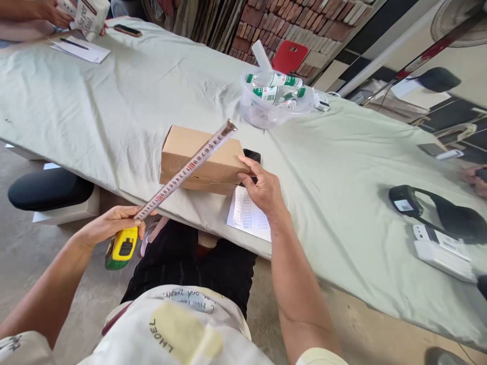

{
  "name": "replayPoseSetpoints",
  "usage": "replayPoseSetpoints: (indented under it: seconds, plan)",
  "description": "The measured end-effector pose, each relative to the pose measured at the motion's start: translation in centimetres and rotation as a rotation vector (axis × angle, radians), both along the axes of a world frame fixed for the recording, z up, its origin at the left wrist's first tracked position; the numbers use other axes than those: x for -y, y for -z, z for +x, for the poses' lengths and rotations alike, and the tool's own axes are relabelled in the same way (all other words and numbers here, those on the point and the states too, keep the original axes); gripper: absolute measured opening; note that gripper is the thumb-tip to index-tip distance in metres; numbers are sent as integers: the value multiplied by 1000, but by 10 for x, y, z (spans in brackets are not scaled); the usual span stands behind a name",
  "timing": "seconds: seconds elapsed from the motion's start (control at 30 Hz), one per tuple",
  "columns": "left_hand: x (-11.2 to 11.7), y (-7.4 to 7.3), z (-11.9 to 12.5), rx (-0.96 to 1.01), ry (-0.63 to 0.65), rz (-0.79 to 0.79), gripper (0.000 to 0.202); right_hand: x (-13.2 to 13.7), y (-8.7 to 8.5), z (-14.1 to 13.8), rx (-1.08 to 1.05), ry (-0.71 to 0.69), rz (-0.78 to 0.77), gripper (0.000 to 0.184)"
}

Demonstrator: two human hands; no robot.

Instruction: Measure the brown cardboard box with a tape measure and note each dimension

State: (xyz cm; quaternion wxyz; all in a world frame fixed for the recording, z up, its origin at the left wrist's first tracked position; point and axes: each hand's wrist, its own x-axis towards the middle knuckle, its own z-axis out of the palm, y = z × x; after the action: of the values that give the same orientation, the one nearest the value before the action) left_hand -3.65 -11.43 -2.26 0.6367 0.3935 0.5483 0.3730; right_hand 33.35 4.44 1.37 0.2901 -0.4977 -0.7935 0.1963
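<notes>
My left hand [114,223] pinches the drawn-out blade of a tape measure [125,243] just above its yellow and green case. The blade runs up and to the right, passing in front of a brown cardboard box [205,147], and its metal end hook sticks out above the box's far edge. With thumb and fingers my right hand [262,185] grips the right end of the box, which lies on the cloth near the table's front edge. A dark phone [252,155] is partly hidden behind the box and hand. Below that hand lies a sheet with handwritten figures [247,213].
Beyond the box stands a clear plastic basket [262,114] holding bottles, with a red board [289,57] behind. At right lie a black headset-like strap [449,213] and white devices [443,253]. Another person's hands hold a white packet [89,17] at far left. A black-topped stool [51,188] stands left.
</notes>
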Motion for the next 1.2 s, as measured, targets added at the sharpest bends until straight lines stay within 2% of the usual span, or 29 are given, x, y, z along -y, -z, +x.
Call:
replayPoseSetpoints:
  seconds: [0.07, 0.1, 0.23, 0.37, 0.47, 0.77, 1.0, 1.2]
  plan:
    - [0, 1, 15, 82, 173, -68, 45, -3, -11, 2, 4, 12, -3, 45]
    - [-1, 2, 23, 107, 196, -65, 47, -6, -16, 2, 4, 24, -9, 45]
    - [-5, 6, 62, 171, 82, -10, 47, -30, -21, -2, -42, 78, -38, 45]
    - [-8, 10, 100, 228, -26, -28, 52, -59, -14, -12, -174, 70, -81, 58]
    - [-12, 11, 116, 247, -84, -34, 55, -76, -7, -20, -260, 43, -104, 66]
    - [-24, 10, 123, 176, -121, -82, 65, -104, 0, -24, -397, 16, -159, 76]
    - [-21, 15, 133, 216, -125, -95, 62, -101, 6, -25, -418, 29, -125, 81]
    - [-14, 6, 136, 166, -162, -95, 57, -94, 6, -27, -430, 25, -130, 78]
